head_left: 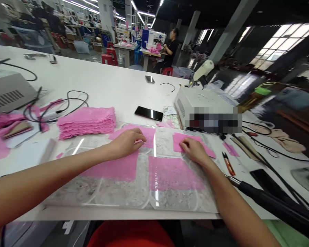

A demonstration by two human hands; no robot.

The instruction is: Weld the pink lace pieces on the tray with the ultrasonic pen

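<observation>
My left hand point(127, 141) lies palm down on a pink fabric piece point(149, 133) at the back of a clear plastic sheet point(123, 192), fingers curled loosely on the cloth. My right hand point(194, 149) presses on another pink fabric piece point(180, 140) to the right, fingers bent at its edge. Two larger pink fabric pieces lie nearer me on the sheet, one on the left point(118, 168) and one on the right point(173, 173). A stack of pink fabric pieces point(87, 120) sits to the left of my left hand.
A black phone point(148, 113) lies behind the sheet. A white machine box point(203, 106) stands at the right, with red snips point(228, 164) and black cables beside it. A grey box point(7, 91) and cables sit far left. A seated person point(170, 51) works in the background.
</observation>
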